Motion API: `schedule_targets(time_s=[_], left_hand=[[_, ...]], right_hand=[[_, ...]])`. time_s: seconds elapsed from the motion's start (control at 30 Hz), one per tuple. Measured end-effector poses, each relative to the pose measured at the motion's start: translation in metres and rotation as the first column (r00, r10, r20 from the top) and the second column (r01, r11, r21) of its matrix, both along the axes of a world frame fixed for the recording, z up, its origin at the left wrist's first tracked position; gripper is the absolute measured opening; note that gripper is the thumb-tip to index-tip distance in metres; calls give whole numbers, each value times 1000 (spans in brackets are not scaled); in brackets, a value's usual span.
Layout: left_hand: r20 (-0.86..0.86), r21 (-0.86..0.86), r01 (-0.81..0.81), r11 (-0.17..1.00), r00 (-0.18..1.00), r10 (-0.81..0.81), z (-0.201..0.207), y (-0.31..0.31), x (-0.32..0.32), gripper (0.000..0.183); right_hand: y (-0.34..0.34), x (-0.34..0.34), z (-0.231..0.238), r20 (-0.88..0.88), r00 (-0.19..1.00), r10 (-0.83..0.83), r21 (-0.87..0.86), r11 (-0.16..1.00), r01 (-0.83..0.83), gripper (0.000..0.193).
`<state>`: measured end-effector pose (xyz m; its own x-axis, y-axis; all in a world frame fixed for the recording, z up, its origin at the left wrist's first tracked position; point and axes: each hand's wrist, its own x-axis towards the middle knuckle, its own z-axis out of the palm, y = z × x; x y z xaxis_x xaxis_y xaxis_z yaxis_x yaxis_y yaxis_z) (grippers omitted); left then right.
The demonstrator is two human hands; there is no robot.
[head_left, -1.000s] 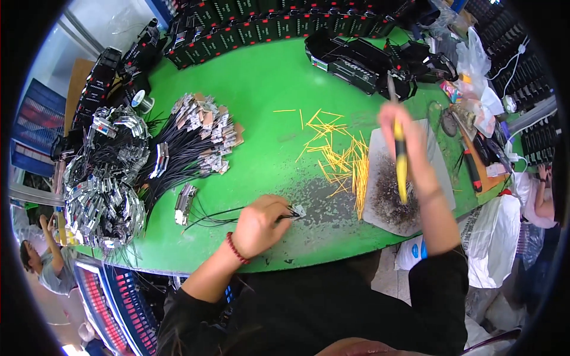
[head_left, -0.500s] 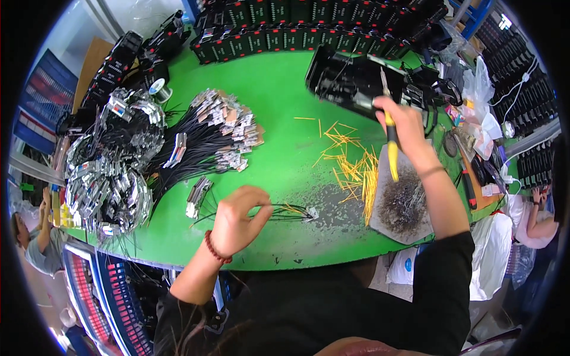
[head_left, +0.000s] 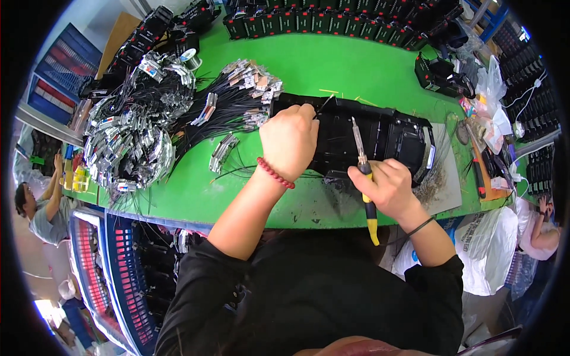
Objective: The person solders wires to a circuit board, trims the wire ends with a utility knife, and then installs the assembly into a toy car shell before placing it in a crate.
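Green tabletop point(head_left: 368, 66); grey metal rail point(head_left: 47, 126) left; bright light point(head_left: 523, 34) upper right.

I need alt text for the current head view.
A person's right hand holds a yellow-and-black pen-shaped tool, its metal tip over an open black plastic casing on a green table; the left hand is curled at the casing's left end. To the left lie bundled black cables with silver ends; black boxes line the far edge.
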<state>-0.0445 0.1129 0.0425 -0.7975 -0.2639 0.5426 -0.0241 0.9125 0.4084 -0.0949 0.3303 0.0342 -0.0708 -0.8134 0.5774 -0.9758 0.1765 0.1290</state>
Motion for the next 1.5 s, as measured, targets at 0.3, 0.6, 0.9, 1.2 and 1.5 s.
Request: schedule_targets(time_s=[0.3, 0.6, 0.9, 1.2, 1.5], left_hand=[[-94, 322, 336, 885, 942, -323, -53, -5, 31, 7], [-28, 394, 338, 855, 934, -357, -91, -15, 24, 5], [-32, 389, 432, 814, 889, -457, -94, -6, 21, 8], [-66, 545, 393, 740, 901, -429, -95, -6, 27, 6], [-59, 497, 368, 786, 918, -392, -91, -3, 30, 5]], right_hand=[[-42, -86, -82, -50, 999, 16, -51, 999, -19, 20], [9, -43, -53, 185, 975, 126, 166, 973, -158, 28], [-55, 29, -95, 928, 364, 82, -273, 814, 512, 32], [-63, 41, -74, 966, 164, 197, -257, 756, 602, 34], [-52, 44, -91, 905, 365, 216, -385, 781, 492, 31]])
